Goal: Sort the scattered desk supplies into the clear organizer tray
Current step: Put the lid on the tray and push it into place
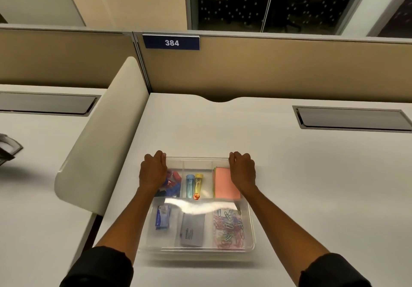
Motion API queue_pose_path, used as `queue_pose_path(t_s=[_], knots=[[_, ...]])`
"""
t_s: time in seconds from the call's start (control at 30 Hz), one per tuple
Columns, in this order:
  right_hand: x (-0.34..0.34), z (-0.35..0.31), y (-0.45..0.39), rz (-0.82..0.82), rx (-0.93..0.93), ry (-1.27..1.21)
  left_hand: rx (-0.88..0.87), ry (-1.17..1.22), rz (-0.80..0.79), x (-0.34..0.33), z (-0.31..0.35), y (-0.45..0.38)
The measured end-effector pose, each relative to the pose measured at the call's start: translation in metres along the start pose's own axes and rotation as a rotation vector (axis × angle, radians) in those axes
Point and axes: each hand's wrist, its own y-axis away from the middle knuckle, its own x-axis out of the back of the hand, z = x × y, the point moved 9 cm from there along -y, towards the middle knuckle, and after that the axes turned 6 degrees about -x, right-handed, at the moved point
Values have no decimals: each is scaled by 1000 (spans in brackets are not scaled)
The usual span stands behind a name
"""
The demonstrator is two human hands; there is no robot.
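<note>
The clear organizer tray [249,228] lies on the white desk in front of me. My left hand [153,170] grips its far left corner and my right hand [242,169] grips its far right corner. Inside the back row are red and blue clips [174,184] partly hidden by my left hand, a blue tube [190,185], a yellow tube [198,184] and a stack of pink sticky notes [225,185]. The front row holds a blue and white box [162,217], a grey card packet [192,230] and a heap of coloured paper clips [228,227].
A rounded cream divider panel [104,139] stands to the left of the desk. A tan partition with a "384" sign [171,42] rises behind. A grey cable hatch [352,119] is set in the desk at back right. A dark object [6,149] lies on the neighbouring desk at far left.
</note>
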Motion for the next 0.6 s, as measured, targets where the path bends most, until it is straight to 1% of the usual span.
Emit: queue_pose_path(t_s=[0.17,0.3,0.43,0.5,0.6], knots=[[-5,0,-3,-20,-2,73,-17,-37,-48,-9,-3,-4],[-8,1,-4,-20,-8,87,2,-89,-41,-12,-5,-7],[-8,-1,-5,-78,-48,147,32,-157,-104,-9,1,-6],[-3,-4,-2,-46,-38,165,54,-146,-118,-7,2,-2],[3,-8,6,13,4,164,1,-118,-71,-2,6,7]])
